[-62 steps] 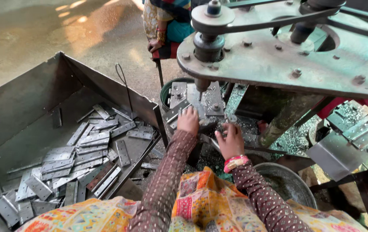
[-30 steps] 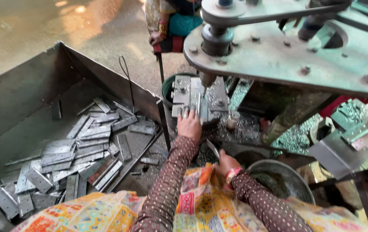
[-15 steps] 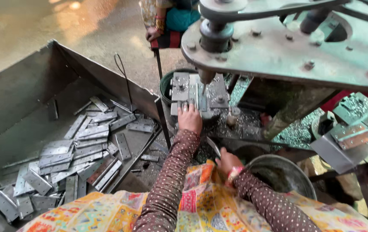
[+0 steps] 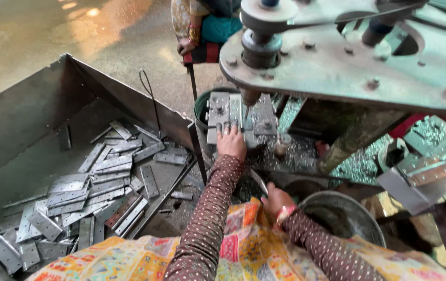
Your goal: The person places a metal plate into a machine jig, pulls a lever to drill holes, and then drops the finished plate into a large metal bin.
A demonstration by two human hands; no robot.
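Observation:
My left hand (image 4: 231,141) reaches forward and rests on the metal jig (image 4: 241,117) under the drill bit (image 4: 247,106) of a grey drill press (image 4: 348,57), fingers curled over the jig's front edge. My right hand (image 4: 276,199) is pulled back near my lap and grips a thin flat metal strip (image 4: 258,182) that points up and left. Both arms wear brown dotted sleeves, and a red-and-white bangle sits on the right wrist.
A large sheet-metal bin (image 4: 35,125) at left holds several flat perforated metal plates (image 4: 103,179). A round metal bowl (image 4: 340,216) stands by my right arm. Metal shavings (image 4: 358,164) litter the press base. Another person (image 4: 202,31) sits beyond the machine.
My right hand has drawn back from the jig toward my lap and now holds a metal strip. My left hand has stayed on the jig.

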